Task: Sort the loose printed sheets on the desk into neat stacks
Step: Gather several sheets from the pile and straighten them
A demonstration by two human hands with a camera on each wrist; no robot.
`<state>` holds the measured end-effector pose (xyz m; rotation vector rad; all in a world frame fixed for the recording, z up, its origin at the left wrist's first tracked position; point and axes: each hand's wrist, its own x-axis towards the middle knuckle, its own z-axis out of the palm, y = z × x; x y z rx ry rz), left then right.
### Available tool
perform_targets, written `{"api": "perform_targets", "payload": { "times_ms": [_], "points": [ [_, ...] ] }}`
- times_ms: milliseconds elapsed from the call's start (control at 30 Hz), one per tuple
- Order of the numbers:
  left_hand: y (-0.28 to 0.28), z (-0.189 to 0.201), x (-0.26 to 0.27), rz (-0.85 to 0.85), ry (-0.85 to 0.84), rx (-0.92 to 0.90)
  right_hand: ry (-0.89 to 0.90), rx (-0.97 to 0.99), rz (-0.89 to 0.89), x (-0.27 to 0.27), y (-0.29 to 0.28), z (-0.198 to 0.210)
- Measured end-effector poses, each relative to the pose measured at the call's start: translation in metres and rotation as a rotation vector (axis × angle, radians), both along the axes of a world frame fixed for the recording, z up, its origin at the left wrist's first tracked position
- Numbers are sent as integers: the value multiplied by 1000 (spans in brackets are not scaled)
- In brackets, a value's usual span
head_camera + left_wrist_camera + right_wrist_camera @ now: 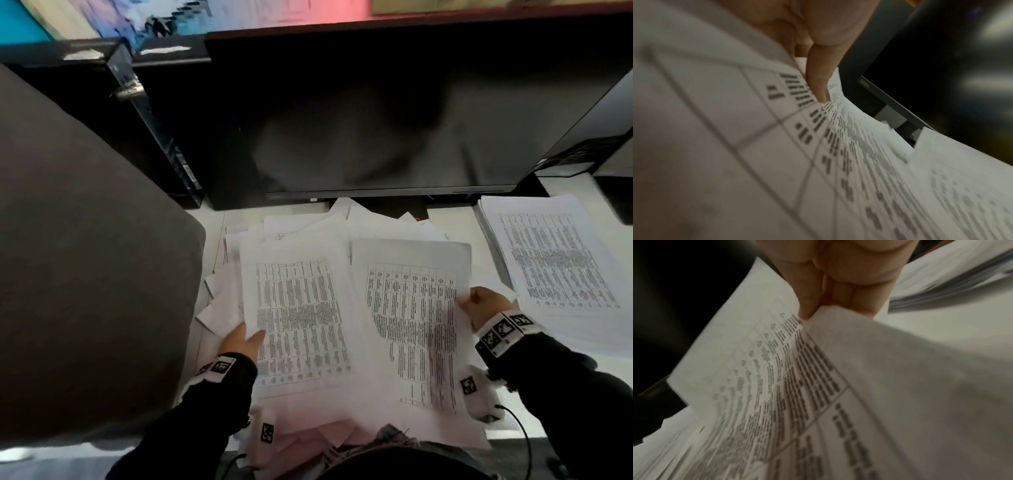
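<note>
The left hand [241, 342] pinched one printed sheet [298, 322] over the loose pile [308, 226] on the desk [212, 233], the right hand [484, 306] pinched another sheet [411, 308], and only one neat stack [555, 260] lay finished at right, so much sorting seemed left.

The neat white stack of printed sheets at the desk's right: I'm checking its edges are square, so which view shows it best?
The head view: the neat white stack of printed sheets shows nearly whole. The right wrist view catches only its blurred edges; the left wrist view misses it.
</note>
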<state>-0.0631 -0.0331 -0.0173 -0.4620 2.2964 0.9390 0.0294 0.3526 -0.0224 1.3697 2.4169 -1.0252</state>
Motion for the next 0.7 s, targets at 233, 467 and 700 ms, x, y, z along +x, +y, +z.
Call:
{"api": "perform_targets", "payload": {
  "times_ms": [233,467,700],
  "points": [
    [-4,1,1,87,122,-3,-94,35,22,-1,3,3],
    [10,2,7,-42,47,81,-4,-68,119,-6,-20,3],
    [34,-8,14,-221,-48,74,8,-181,189,-12,-57,3]
  ]
}}
